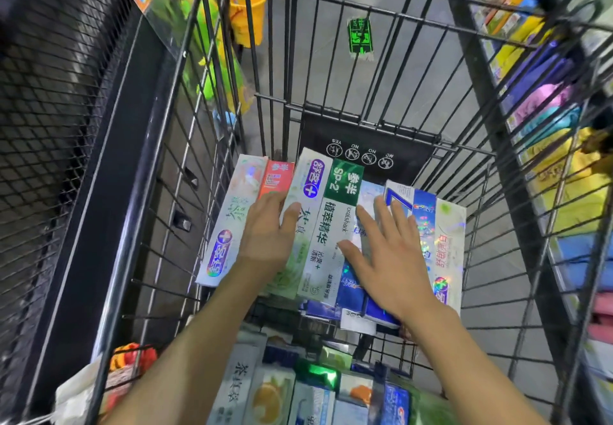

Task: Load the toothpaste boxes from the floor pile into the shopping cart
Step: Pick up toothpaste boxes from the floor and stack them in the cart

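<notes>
Several toothpaste boxes [335, 225] lie side by side in a row on the floor of the black wire shopping cart [348, 16]. My left hand [270, 229] rests flat on the left part of the row, fingers straight, over a pale green box. My right hand [386, 248] lies spread on the blue and white boxes to the right. Neither hand grips anything. More toothpaste boxes [298, 388] lie in a pile below the cart's near wall, seen through the wires.
A black mesh shelf panel [49, 126] stands at the left. Yellow and green toys [232, 26] hang behind the cart's left wall. Shelves with coloured goods [547, 109] line the right side. Grey floor shows ahead.
</notes>
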A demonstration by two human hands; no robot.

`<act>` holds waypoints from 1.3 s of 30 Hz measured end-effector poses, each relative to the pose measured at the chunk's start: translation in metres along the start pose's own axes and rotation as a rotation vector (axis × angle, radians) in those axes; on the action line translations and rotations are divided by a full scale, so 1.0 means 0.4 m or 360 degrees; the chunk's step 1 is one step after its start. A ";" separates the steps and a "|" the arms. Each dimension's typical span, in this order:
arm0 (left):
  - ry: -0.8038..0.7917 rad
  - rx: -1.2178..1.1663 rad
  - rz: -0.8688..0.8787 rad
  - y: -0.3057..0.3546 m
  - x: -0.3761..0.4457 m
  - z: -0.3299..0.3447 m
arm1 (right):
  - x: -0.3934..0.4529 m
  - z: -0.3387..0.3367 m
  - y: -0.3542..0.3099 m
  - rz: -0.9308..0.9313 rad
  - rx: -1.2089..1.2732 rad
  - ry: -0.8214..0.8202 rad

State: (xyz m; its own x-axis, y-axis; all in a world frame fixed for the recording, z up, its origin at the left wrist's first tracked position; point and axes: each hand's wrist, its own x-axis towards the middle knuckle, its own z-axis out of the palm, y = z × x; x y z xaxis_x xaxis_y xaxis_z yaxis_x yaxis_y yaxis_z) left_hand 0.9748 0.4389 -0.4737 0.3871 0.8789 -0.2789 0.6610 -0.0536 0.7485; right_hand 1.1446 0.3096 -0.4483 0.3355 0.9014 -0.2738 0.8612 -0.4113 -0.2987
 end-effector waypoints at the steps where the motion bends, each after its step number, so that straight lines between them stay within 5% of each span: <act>1: 0.0011 0.0013 0.0045 0.003 0.007 0.006 | -0.001 0.000 0.003 0.0001 0.0006 -0.0003; 7: 0.0002 0.0062 0.0218 0.010 0.006 0.006 | -0.007 -0.017 0.011 -0.0001 -0.0027 -0.0077; 12: -0.0098 0.0466 0.0228 0.029 -0.037 -0.040 | -0.059 -0.107 0.007 -0.0012 -0.0008 -0.0091; 20: -0.0115 0.1020 0.0777 0.282 -0.236 -0.211 | -0.254 -0.408 -0.006 0.0070 -0.0117 0.0040; 31: -0.0489 0.1119 0.1996 0.676 -0.503 -0.184 | -0.878 -0.620 0.014 0.0958 -0.0127 0.0398; 39: -0.0754 0.1071 0.2825 0.870 -0.978 0.003 | -1.509 -0.571 -0.042 0.1704 -0.0111 0.0690</act>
State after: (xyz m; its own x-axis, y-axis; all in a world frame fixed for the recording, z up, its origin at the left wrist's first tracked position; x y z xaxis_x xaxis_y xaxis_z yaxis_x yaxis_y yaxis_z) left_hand 1.0541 0.0760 -0.1050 0.8174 -0.5367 0.2092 -0.5548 -0.8312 0.0352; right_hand 1.0148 -0.1967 -0.0693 0.9973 0.0721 -0.0154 0.0713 -0.9963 -0.0488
